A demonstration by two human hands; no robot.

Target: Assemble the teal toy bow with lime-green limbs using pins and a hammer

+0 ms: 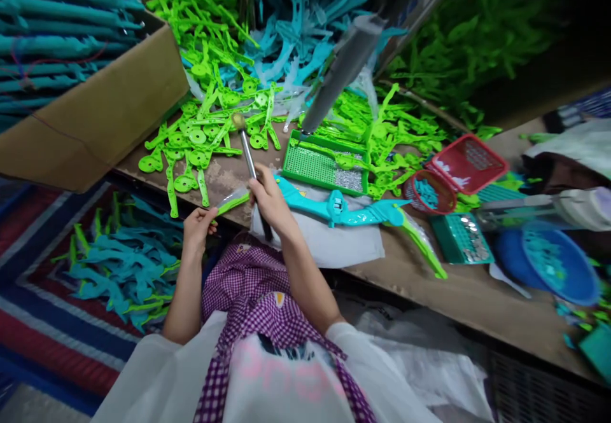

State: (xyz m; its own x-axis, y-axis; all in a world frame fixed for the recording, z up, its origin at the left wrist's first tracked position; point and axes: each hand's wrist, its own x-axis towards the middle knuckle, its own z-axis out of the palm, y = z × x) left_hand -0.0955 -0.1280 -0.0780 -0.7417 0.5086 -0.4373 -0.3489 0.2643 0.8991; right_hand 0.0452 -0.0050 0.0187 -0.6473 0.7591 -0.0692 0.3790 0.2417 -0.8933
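My right hand (270, 200) is wrapped round a small hammer (247, 154), its rounded, brass-coloured head pointing away from me. Between the fingertips of my left hand (199, 226) is the end of a bright green plastic arm (233, 203) with a shiny clear film on it. Just right of my right hand lies a curved teal plastic bow-shaped body (334, 207), a second green arm (422, 242) at its far right end. My right hand hides whether the held arm joins the teal body. Under the body is a white cloth (329, 245).
Green plastic parts (195, 137) are heaped along the bench (382, 270). A green tray (324, 187) holds small metal pieces. To the right stand a red basket (434, 200), a teal box (461, 238) and a blue bowl (513, 257). A cardboard box (105, 105) is at left; a grey post (338, 73) slants overhead.
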